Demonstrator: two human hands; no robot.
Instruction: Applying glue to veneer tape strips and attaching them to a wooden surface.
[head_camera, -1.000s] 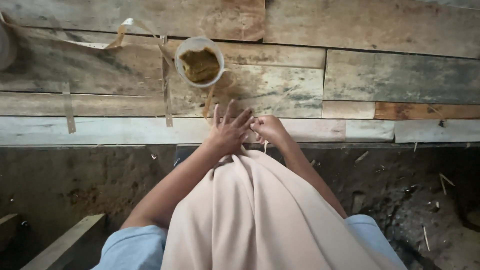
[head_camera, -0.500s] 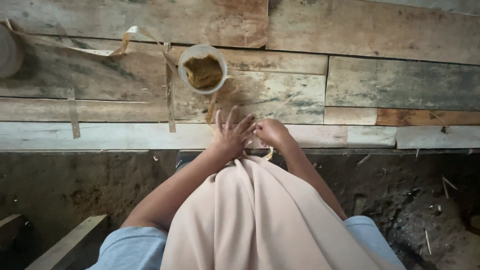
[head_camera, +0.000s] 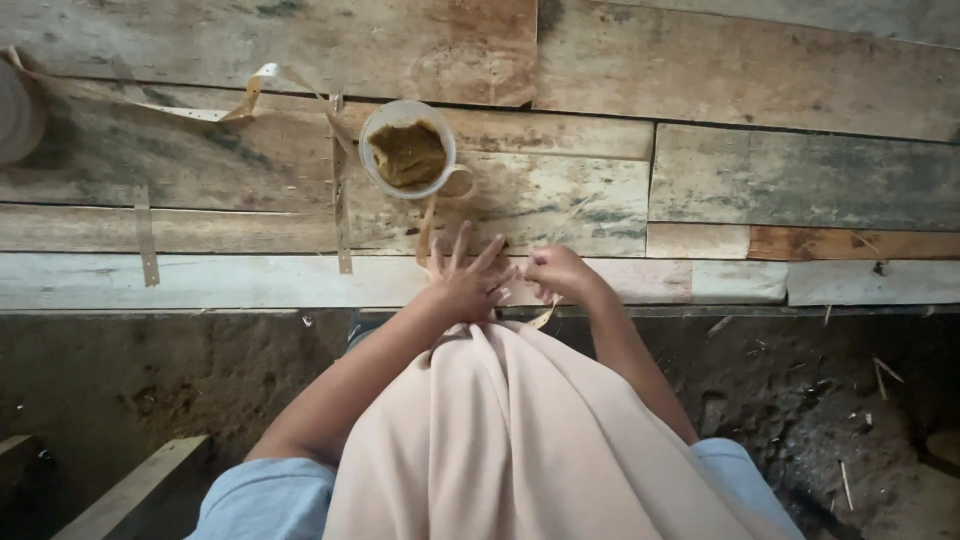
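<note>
Little has shifted: left hand fingers splayed; right hand curled, pinching pale strip.

A thin, pale tan strip lies curved on the plank floor near its front edge, running toward the cup.

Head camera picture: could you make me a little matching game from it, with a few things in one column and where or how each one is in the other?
Things:
1. white cup
2. left hand
3. right hand
4. pale strip

Descriptions:
A. closed into a loose fist at the edge of the boards
B. lies flat across the weathered planks, left of the cup
C. fingers spread wide above the beige cloth
D. stands on the planks, holding a brownish-green paste

Pairs: 1-D, 2-C, 3-A, 4-B
</note>
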